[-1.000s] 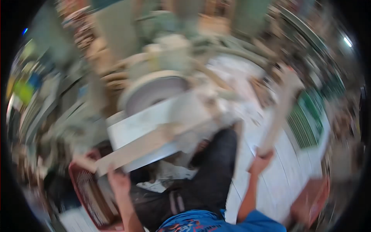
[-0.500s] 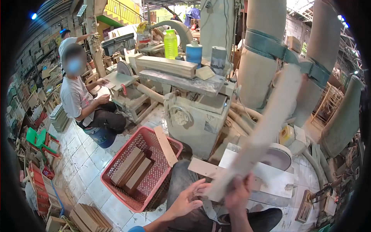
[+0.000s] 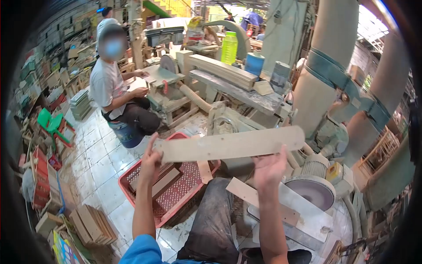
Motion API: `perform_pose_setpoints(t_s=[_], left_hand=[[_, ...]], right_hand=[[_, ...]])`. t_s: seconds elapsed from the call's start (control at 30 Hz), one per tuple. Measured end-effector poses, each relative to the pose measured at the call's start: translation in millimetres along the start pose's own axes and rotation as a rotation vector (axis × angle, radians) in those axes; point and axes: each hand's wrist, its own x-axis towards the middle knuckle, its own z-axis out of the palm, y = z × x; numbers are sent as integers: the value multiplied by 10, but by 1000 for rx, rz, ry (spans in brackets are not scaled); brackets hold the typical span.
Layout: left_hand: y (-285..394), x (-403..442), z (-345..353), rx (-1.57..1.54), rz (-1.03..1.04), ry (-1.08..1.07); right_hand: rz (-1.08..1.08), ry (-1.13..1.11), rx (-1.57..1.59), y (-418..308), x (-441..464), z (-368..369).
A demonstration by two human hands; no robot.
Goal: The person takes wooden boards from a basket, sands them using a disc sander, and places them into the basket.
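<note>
A long, flat wooden board (image 3: 228,144) with one rounded end is held up nearly level in front of me. My left hand (image 3: 151,162) grips its left end, with the index finger pointing up along the edge. Near the rounded end, my right hand (image 3: 270,170) holds the lower edge, palm turned up and thumb against the face. Below the board stands a red plastic basket (image 3: 165,218) with several wooden pieces in it. Another wooden board (image 3: 246,192) lies by my right forearm, beside a round sanding disc (image 3: 310,193).
A co-worker (image 3: 112,88) sits on a blue bucket (image 3: 129,135) at another disc machine. Stacked planks (image 3: 224,70) rest on a bench with a green bottle (image 3: 229,48). More boards (image 3: 90,224) stand at lower left. Large dust ducts (image 3: 327,57) rise at right.
The board has swung from steeply tilted at the right to nearly level in front of me. My left hand has moved up and taken hold of its left end. The view has shifted.
</note>
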Motion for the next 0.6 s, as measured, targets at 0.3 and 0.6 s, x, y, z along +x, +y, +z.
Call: perform_pose_setpoints(t_s=[0.3, 0.6], left_hand=[[-168, 908, -150, -557, -79, 35], [-256, 895, 350, -612, -104, -93]], right_hand=[[180, 120, -220, 297, -559, -349], [178, 173, -161, 311, -809, -283]])
